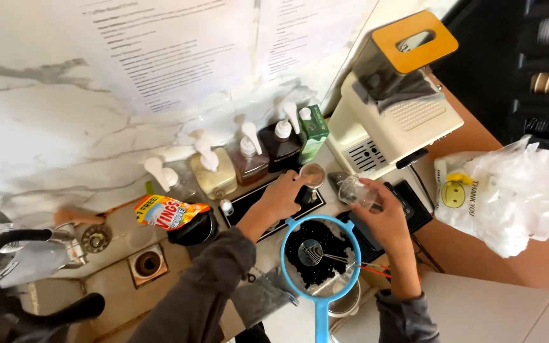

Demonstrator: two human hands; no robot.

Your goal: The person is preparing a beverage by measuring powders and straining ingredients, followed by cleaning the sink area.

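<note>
Item: your left hand (282, 194), grip closed on small cup (312, 174) at 12 o'clock on the surface (490, 305). Right hand (382, 213), grip holding clear cup (356, 190). Blue strainer (320, 257) at 6 o'clock. Step, likely: combining cups; next needs a steady tilt.

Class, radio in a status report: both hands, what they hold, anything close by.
Left hand on small glass. Right hand holds clear plastic cup. Blue strainer of dark pearls below both.
</note>
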